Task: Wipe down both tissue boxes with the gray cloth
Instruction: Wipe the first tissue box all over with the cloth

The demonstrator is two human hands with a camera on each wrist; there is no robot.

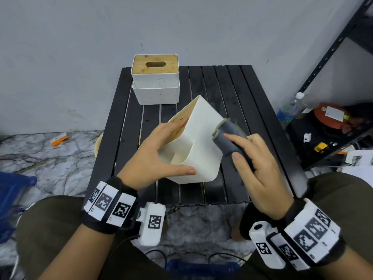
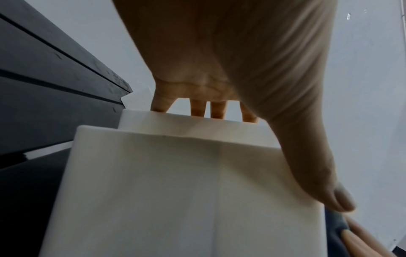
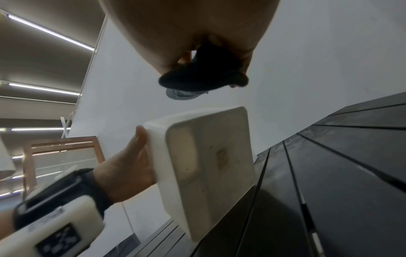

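My left hand (image 1: 161, 152) grips a white tissue box (image 1: 203, 138) tilted above the black slatted table (image 1: 242, 93), fingers on its wooden lid side, thumb along the near edge. In the left wrist view the box (image 2: 186, 191) fills the lower frame under my thumb. My right hand (image 1: 256, 168) holds a rolled gray cloth (image 1: 230, 136) against the box's right face. The right wrist view shows the cloth (image 3: 204, 74) bunched in my fingers above the box's underside (image 3: 208, 165). A second white tissue box (image 1: 155, 77) with a wooden lid stands at the table's far left.
A black metal shelf (image 1: 333, 57) stands at the right, with a plastic bottle (image 1: 290, 110) and an orange object (image 1: 331, 116) beside it. The pale wall runs close behind the table. An orange item (image 1: 59, 139) lies on the marble floor at left.
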